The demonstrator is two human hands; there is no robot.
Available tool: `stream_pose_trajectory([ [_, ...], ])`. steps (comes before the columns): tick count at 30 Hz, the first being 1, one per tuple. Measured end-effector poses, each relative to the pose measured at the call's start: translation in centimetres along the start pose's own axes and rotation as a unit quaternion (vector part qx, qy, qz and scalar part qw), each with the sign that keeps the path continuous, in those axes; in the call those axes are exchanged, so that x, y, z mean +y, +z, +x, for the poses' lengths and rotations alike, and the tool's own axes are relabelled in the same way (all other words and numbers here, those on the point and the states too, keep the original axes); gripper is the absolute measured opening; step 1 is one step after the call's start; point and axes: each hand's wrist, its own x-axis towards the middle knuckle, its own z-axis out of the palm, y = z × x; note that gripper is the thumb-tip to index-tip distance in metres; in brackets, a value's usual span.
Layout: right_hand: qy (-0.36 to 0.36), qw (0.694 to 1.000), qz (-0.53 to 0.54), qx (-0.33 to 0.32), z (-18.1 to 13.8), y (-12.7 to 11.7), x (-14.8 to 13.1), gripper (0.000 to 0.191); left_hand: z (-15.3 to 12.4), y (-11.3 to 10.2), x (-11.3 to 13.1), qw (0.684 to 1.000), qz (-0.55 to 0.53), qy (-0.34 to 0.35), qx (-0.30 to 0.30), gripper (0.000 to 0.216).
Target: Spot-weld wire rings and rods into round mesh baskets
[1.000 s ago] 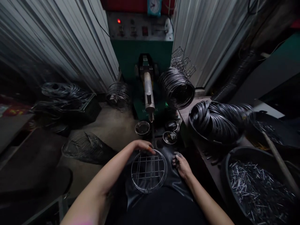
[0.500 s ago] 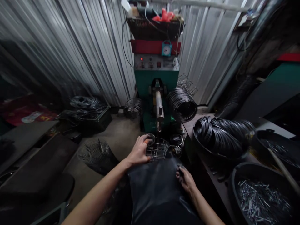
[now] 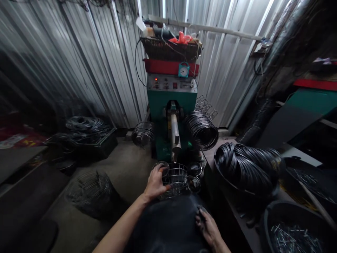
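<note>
My left hand (image 3: 154,184) grips the left side of a small round wire basket (image 3: 176,178) and holds it tilted right under the metal arm (image 3: 174,135) of a green machine (image 3: 171,105). My right hand (image 3: 206,224) rests on the dark apron over my lap (image 3: 168,225), fingers curled; whether they hold anything is too dark to tell.
Coils of black wire (image 3: 202,129) flank the machine. A basin of black wire rings (image 3: 244,168) and a tub of short metal pins (image 3: 297,235) stand to the right. Finished wire baskets (image 3: 89,189) lie on the floor at left. Corrugated metal walls enclose the spot.
My left hand has lifted the wire piece off my lap and carried it forward under the machine's arm. The view has tipped upward. My right hand has stayed on the lap.
</note>
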Motion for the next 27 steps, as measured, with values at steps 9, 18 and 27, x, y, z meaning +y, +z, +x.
stream_pose_trajectory([
  [9, -0.003, 1.0, -0.016, 0.008, -0.3, 0.4, -0.1, 0.041, -0.1, 1.2, -1.2, 0.999, -0.046, -0.019, 0.0, 0.067],
  [18, 0.007, 1.0, -0.021, -0.002, 0.0, 0.2, 0.2, 0.045, 4.7, 1.5, -1.8, 0.996, -0.044, -0.076, 0.006, 0.068],
  [27, -0.001, 1.0, -0.005, 0.02, -0.6, 0.6, -0.2, 0.033, 5.6, 1.9, -2.1, 0.993, -0.046, -0.104, -0.011, 0.069],
])
